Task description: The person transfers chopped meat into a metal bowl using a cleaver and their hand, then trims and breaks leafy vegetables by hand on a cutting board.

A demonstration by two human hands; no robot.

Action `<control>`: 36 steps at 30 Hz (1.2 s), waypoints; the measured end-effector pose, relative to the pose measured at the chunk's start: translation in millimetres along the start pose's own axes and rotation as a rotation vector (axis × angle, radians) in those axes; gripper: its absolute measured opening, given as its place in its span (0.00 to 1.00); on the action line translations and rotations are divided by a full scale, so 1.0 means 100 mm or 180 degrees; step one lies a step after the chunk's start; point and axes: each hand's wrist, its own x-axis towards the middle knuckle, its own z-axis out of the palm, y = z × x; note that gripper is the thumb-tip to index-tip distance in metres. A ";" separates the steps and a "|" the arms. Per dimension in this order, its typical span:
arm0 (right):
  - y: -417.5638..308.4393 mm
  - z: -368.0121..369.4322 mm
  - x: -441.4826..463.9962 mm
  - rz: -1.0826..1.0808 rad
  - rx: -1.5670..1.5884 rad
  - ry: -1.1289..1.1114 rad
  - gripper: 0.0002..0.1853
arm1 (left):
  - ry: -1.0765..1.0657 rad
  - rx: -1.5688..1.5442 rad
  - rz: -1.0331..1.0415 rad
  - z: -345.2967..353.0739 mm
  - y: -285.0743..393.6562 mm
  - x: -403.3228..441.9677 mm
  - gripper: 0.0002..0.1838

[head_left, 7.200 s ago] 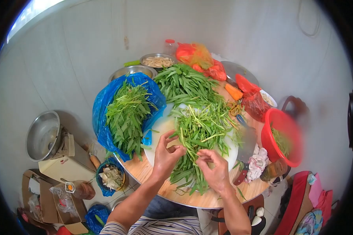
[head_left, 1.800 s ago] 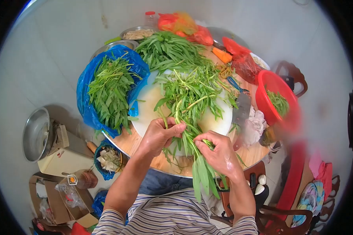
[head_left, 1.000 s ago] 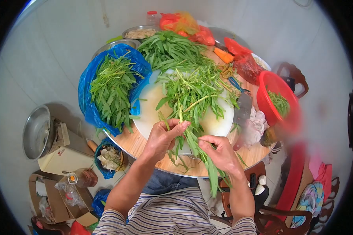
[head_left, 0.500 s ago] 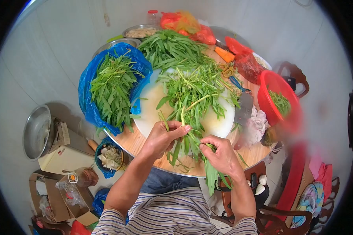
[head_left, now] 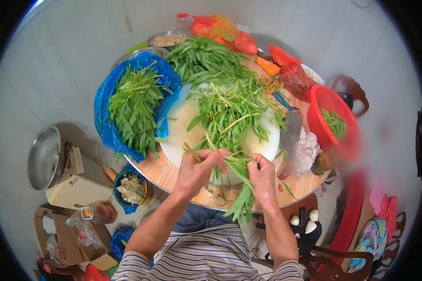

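Note:
My left hand [head_left: 192, 171] is closed around the stem end of a leafy green stalk, probably water spinach, at the near edge of the round white board [head_left: 179, 145]. To its right, my right hand [head_left: 262, 177] pinches the same leafy greens [head_left: 241, 199], whose long leaves droop past the table edge. Beyond both hands, a loose heap of cut greens [head_left: 232, 110] covers much of the board. A larger pile of greens [head_left: 204, 58] lies behind it. On the left, a blue plastic bag [head_left: 103, 126] holds more stalks.
A cleaver [head_left: 292, 130] lies at the board's right, beside a whitish bundle [head_left: 306, 152]. Farther right stands a red basin [head_left: 315, 112] with some greens. Red bags [head_left: 297, 82] and a carrot [head_left: 268, 66] sit behind. A lined waste bin [head_left: 118, 187] stands on the floor at left.
My right hand has moved up slightly, and the drooping leaves have swung left and higher. My left hand has shifted a little left and down, still gripping the stalk.

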 end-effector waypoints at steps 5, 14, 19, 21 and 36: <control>-0.02 -0.28 0.03 0.0262 0.0944 -0.0215 0.11 | 0.0264 -0.0634 -0.0055 -0.22 0.14 -0.06 0.20; -0.08 -0.63 0.07 0.0719 0.0989 -0.0390 0.13 | 0.1059 -0.1992 0.0126 -0.73 -0.07 0.14 0.17; -0.15 -0.25 0.18 -0.0786 -0.0859 -0.0326 0.12 | 0.1116 -0.1963 -0.0207 -0.76 0.01 0.14 0.21; -0.27 -0.12 0.34 -0.0945 -0.1064 -0.0085 0.11 | 0.0879 -0.2048 -0.0217 -0.80 -0.08 0.16 0.21; -0.65 -0.22 0.88 -0.2086 -0.1551 0.0769 0.10 | 0.0218 -0.1898 -0.0468 -0.48 -0.12 0.13 0.21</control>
